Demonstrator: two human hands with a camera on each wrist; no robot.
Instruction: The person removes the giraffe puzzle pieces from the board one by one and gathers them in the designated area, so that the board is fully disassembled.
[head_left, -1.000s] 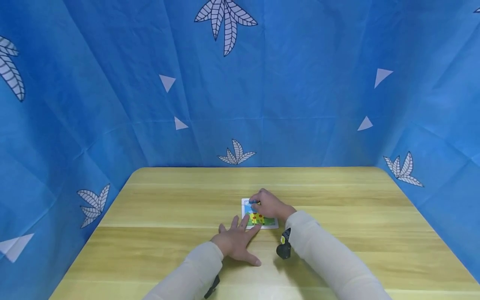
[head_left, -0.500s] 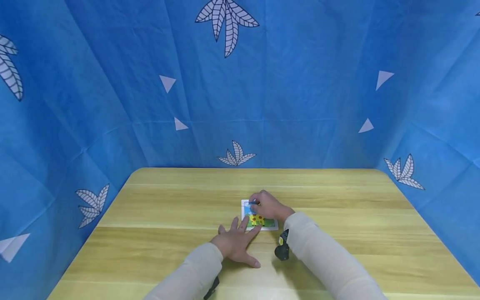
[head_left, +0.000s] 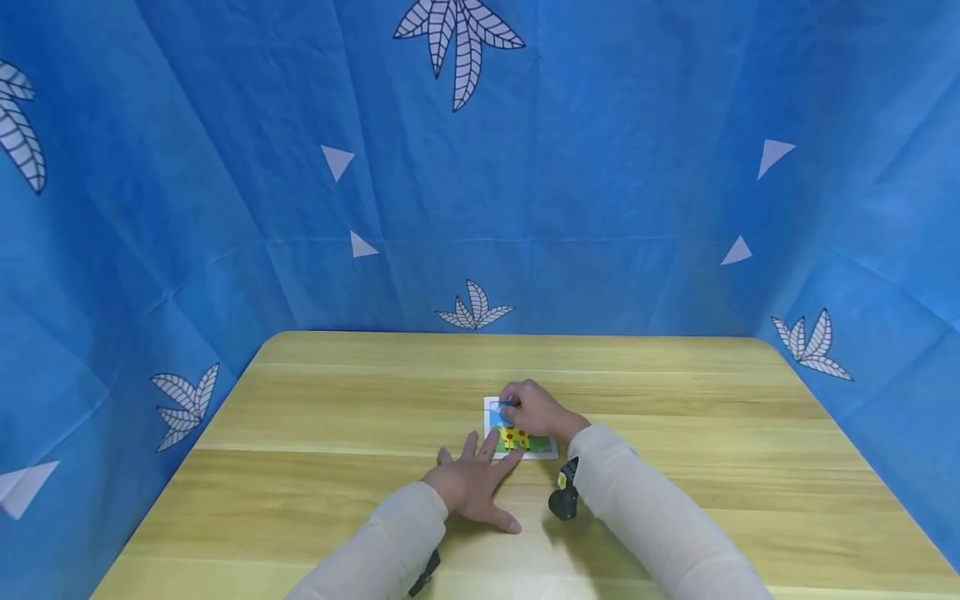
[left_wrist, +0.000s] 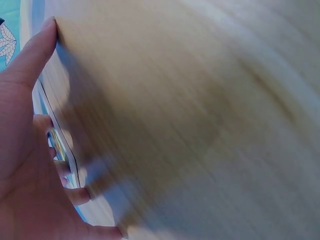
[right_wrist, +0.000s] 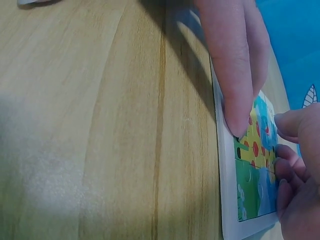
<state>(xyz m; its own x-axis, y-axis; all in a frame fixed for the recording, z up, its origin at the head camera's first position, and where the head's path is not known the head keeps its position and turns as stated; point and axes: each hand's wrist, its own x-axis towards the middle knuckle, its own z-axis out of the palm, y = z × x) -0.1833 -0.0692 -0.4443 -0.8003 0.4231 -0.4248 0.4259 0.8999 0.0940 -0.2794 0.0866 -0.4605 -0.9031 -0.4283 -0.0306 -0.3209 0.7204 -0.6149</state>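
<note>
A small jigsaw puzzle (head_left: 514, 438) with a yellow, red-spotted giraffe lies in a white-bordered tray (right_wrist: 229, 200) on the wooden table. My left hand (head_left: 471, 487) is spread flat, its fingertips on the tray's near left side and the thumb out on the wood. In the left wrist view the thumb and fingers of that hand (left_wrist: 22, 165) stretch apart. Over the puzzle's far side, my right hand (head_left: 536, 408) has curled fingers and pinches a blue puzzle piece (head_left: 509, 403), mostly hidden by the fingers. The right wrist view has its thumb and fingertips close above the puzzle's blue part.
The pale wooden table (head_left: 360, 392) extends to both sides of the hands. Blue cloth (head_left: 600, 167) printed with white leaves and triangles hangs behind and beside it. A dark wrist device (head_left: 564, 492) hangs under the right sleeve, low over the wood.
Both hands keep almost the same place and pose, the right one still at the puzzle's far side. Only the head view shifts slightly.
</note>
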